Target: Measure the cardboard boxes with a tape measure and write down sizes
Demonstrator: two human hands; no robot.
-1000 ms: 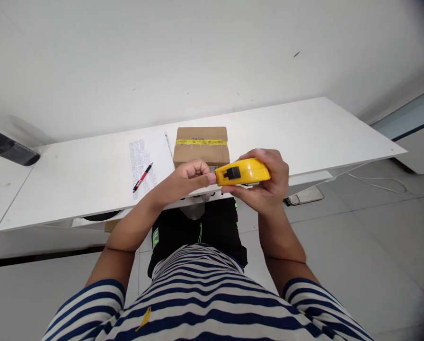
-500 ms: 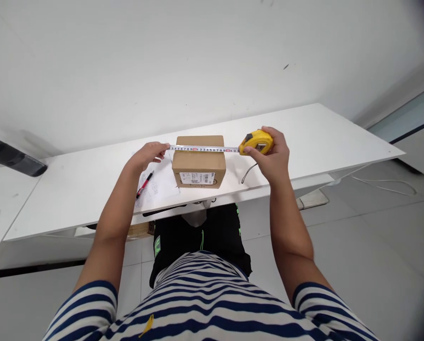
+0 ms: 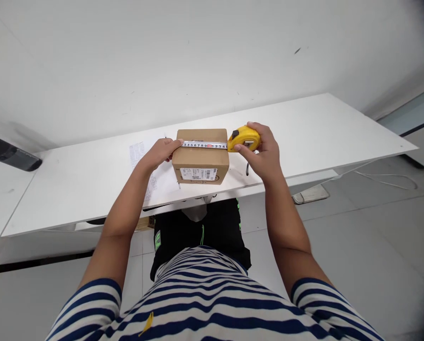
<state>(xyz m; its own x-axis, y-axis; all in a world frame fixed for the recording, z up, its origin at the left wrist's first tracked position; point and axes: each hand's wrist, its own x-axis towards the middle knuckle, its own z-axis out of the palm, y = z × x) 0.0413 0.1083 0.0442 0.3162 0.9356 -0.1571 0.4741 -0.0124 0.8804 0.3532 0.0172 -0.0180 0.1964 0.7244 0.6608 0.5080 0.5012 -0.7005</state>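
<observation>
A brown cardboard box (image 3: pixel 201 158) with a white label on its near side stands on the white table. Across its top runs the pulled-out blade of a yellow tape measure (image 3: pixel 246 138). My right hand (image 3: pixel 265 147) is closed around the case, which sits right at the box's right edge. At the top left edge of the box, my left hand (image 3: pixel 161 152) pinches the free end of the blade between thumb and finger. The very tip of the blade is hidden under those fingers.
Written paper sheets (image 3: pixel 162 182) lie beneath and left of the box on the white table (image 3: pixel 80 182). A black object (image 3: pixel 13 151) stands at the left. Behind the table rises a white wall (image 3: pixel 198 61). A cable (image 3: pixel 385 176) hangs at the right.
The exposed blade has become shorter. My right hand with the case has moved left to the box, and my left hand has moved right onto its left edge. The pen is now mostly hidden.
</observation>
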